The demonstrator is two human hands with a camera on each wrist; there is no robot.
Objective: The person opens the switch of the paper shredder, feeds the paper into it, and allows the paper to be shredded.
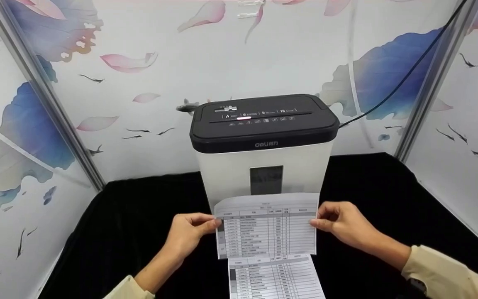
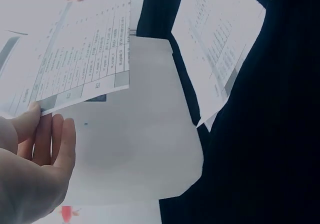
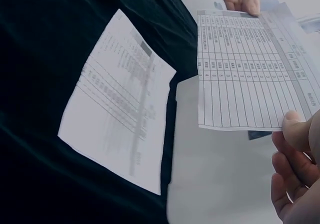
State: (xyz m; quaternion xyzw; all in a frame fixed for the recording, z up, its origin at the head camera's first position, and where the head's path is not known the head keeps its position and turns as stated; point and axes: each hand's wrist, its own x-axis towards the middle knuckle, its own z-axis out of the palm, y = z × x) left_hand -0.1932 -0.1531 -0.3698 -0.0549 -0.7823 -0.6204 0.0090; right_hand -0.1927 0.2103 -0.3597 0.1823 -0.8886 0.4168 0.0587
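A printed sheet of paper point(image 1: 264, 232) with a table on it is stretched between both hands, in front of the shredder point(image 1: 226, 174). My left hand point(image 1: 187, 232) pinches its left edge between thumb and fingers. On the opposite edge, my right hand point(image 1: 347, 222) pinches it the same way. The left wrist view shows the left thumb point(image 2: 30, 124) on top of the sheet point(image 2: 85, 59); in the right wrist view the right thumb point(image 3: 295, 131) presses on its printed face. Below the held sheet, a second printed sheet point(image 1: 276, 280) lies on the black cloth.
The shredder's black top point(image 1: 264, 124) has a narrow slot and a small lit strip, and its front has a dark window point(image 1: 266, 180). A black cable point(image 1: 405, 79) runs up to the right from behind it. Patterned panels point(image 1: 255, 62) enclose the black cloth point(image 1: 139, 232).
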